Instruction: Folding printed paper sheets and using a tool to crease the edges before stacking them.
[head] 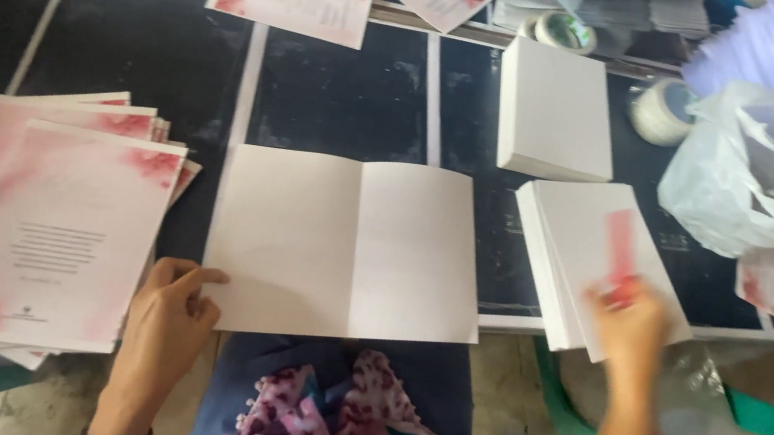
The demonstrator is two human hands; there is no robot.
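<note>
Left hand (164, 318) flat, fingers loosely curled, touching the near left corner of an open white folded card (345, 247) on the dark desk (333, 95). Right hand (629, 323) blurry, pinching a small red stick (618, 249) over a stack of white sheets (586, 260). Left of the left hand, a pile of pink flowery cards (46, 227). Farther off, a white box (553, 110), tape rolls (659, 111) and a plastic bag (765, 178).

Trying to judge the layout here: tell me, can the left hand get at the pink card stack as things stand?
Probably yes. The left hand rests on the open white sheet, right beside the pink card stack, with nothing between them.
</note>
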